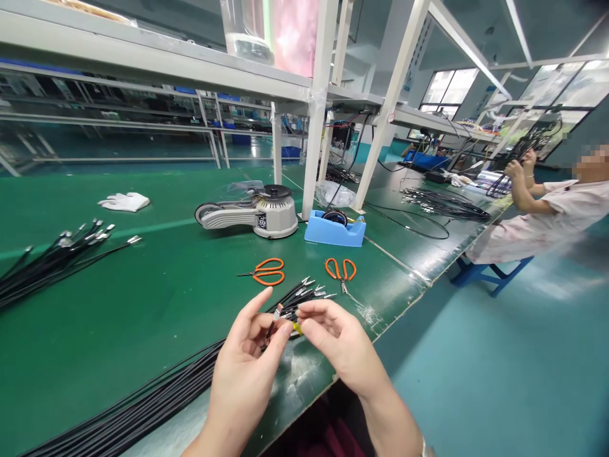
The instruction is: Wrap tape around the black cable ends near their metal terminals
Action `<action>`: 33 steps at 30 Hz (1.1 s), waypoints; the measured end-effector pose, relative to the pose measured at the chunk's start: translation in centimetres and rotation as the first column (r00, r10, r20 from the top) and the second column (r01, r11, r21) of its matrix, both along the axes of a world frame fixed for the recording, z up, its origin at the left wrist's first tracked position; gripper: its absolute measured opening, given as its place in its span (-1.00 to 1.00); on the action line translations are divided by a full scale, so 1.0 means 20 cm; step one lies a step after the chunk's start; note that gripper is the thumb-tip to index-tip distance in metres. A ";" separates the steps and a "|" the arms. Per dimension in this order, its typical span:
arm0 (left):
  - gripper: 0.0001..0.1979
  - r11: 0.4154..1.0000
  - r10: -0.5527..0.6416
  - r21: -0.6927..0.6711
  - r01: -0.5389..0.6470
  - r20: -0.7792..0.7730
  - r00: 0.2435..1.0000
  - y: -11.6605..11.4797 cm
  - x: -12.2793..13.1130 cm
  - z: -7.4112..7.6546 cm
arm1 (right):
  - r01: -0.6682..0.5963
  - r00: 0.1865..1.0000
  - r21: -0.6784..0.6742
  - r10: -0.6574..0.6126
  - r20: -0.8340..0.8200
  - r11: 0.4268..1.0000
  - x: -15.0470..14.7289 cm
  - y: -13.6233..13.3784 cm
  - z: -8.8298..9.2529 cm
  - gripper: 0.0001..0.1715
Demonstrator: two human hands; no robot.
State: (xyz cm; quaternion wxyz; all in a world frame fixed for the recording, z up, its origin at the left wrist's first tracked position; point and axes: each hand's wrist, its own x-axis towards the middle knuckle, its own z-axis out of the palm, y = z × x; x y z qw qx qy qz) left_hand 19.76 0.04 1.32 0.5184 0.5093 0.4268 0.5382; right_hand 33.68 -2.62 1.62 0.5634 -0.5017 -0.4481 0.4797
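Black cable, yellow piece, orange scissor handles, blue tape dispenser, green bench mat, teal floor

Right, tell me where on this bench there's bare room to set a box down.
Widest bare patch: the green mat between the left cable bundle, the orange scissors and the long cables. Another lies behind, between the white glove and the grey tape machine. Crowded: around your left hand and right hand, among the metal-tipped cable ends.
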 end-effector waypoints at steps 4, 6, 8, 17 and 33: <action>-0.43 1.000 0.007 -0.013 -0.007 0.012 1.000 0.01 0.00 -0.01 | -0.009 1.000 -0.028 0.009 0.001 1.000 -0.05 0.02 -0.03 -0.66; -0.45 1.000 0.002 -0.021 -0.001 0.025 1.000 0.01 0.00 -0.01 | 0.003 1.000 -0.013 -0.002 0.009 1.000 -0.06 0.02 -0.05 -0.72; -0.47 0.999 -0.018 -0.029 0.019 0.034 0.999 0.01 0.00 -0.01 | 0.018 1.000 -0.004 -0.018 0.024 1.000 -0.05 0.02 -0.07 -0.73; -0.71 0.996 -0.089 -0.012 0.088 -0.182 0.979 0.01 0.01 0.01 | 0.150 0.988 -0.071 -0.152 -0.018 0.986 0.02 -0.04 -0.09 -0.71; -0.90 0.922 0.150 0.387 -0.012 -0.328 0.933 -0.02 0.00 -0.10 | 0.212 0.964 -0.055 -0.218 -0.153 0.976 -0.11 -0.06 -0.01 -0.85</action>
